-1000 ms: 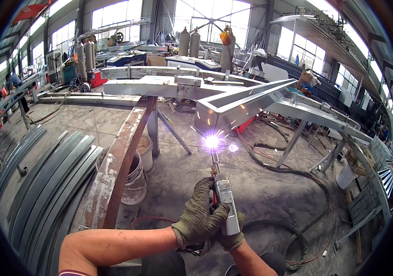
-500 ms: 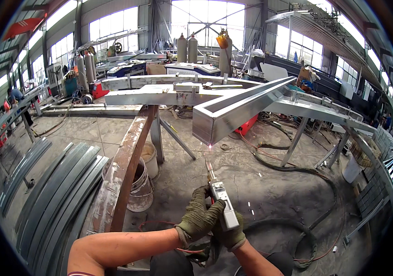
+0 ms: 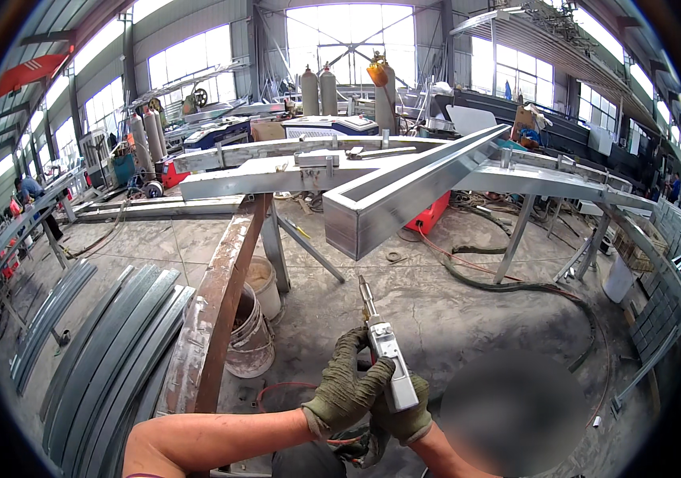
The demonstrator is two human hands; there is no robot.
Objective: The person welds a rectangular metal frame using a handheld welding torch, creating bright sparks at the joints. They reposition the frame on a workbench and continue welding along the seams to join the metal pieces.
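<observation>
Low in the middle of the head view, my left hand (image 3: 345, 384), in a green knitted glove, is closed round the front of a handheld welding gun (image 3: 388, 350). Behind it, my right hand (image 3: 409, 416), gloved alike, grips the rear of the same gun; the gun's body partly hides its fingers. The slim metal nozzle points up and away, toward the lower corner of a long, shiny, open-topped metal box frame (image 3: 392, 221). A gap shows between nozzle tip and corner. The frame rests slantwise on a pale metal beam (image 3: 253, 182), its near end overhanging.
A rusty brown beam (image 3: 221, 307) runs along my left, with buckets (image 3: 251, 342) beside it. Grey metal profiles (image 3: 109, 350) lie farther left. A dark hose (image 3: 516, 285) winds over the floor near a red box (image 3: 429, 213). Gas cylinders (image 3: 328, 92) stand behind. A blurred patch covers the lower right.
The bright spot at the frame's lower corner and the falling sparks are gone. My hands keep their hold on the welding gun. The view has shifted slightly.
</observation>
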